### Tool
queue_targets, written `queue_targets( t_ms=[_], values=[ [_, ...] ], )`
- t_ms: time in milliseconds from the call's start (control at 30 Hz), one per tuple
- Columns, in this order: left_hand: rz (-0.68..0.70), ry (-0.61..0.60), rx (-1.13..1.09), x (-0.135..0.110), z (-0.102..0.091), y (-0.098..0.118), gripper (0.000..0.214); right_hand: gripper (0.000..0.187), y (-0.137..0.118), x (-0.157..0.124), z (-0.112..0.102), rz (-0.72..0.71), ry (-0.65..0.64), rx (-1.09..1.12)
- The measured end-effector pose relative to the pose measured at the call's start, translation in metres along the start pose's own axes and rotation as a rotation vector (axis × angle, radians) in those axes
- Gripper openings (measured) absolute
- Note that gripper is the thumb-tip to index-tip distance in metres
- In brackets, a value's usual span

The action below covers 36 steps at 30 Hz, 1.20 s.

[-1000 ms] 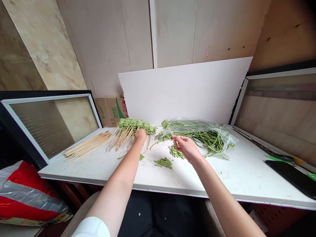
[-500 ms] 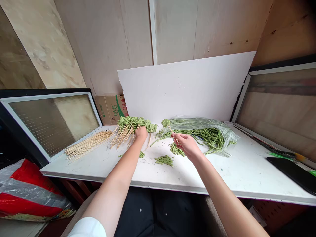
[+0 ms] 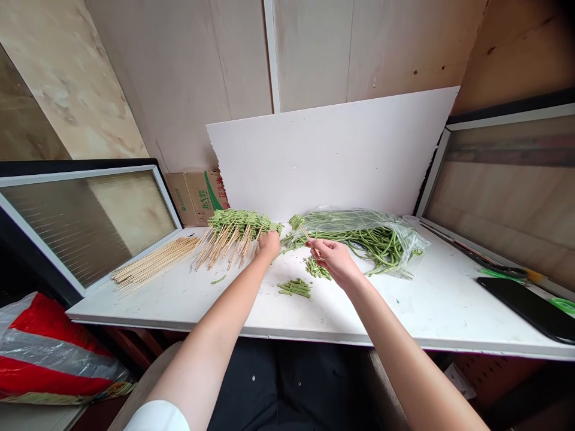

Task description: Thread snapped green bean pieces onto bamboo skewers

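Note:
My right hand (image 3: 335,256) is closed in a pinch on bamboo skewers (image 3: 305,231) that carry cut green bean pieces (image 3: 296,222) at their far tips. Over the right end of a pile of bean skewers (image 3: 242,222) is my left hand (image 3: 269,244), its fingers curled and mostly hidden; what they grip cannot be made out. The pile's bare sticks point toward me. Below my right hand lie cut bean pieces (image 3: 318,269), and nearer me is a small row of bean pieces (image 3: 295,288).
Bare bamboo skewers (image 3: 155,263) lie at the left of the white table (image 3: 341,317). Long beans in a clear plastic bag (image 3: 381,239) rest at the back right. A single bean piece (image 3: 218,279), a black phone-like slab (image 3: 530,305), scissors (image 3: 503,267) and a cardboard box (image 3: 195,197) are around.
My left hand has moved right along the pile to its end, uncovering skewers where it was. My right hand still holds its bean skewers in nearly the same place. The view has shifted slightly.

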<state>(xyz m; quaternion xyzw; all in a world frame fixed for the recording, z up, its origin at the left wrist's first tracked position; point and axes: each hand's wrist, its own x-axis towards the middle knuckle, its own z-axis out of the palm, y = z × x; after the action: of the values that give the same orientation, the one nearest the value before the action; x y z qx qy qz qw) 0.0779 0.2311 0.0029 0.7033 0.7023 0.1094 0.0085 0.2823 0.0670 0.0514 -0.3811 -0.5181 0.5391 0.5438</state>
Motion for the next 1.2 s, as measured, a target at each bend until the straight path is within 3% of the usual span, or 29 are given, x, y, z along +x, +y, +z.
queue_targets(
  t_ms=[433,933,1200],
  values=[
    [-0.044,0.054,0.084,0.001,0.002,-0.009,0.014,0.061,-0.002,0.001,-0.002,-0.017,0.014,-0.002],
    [0.013,0.2,0.011,-0.009,0.002,-0.032,0.042,0.059,0.006,0.003,-0.002,-0.008,0.011,-0.004],
    [-0.03,0.186,0.027,-0.012,0.0,-0.038,0.034,0.061,0.007,0.003,-0.001,-0.014,0.018,-0.02]
  ],
)
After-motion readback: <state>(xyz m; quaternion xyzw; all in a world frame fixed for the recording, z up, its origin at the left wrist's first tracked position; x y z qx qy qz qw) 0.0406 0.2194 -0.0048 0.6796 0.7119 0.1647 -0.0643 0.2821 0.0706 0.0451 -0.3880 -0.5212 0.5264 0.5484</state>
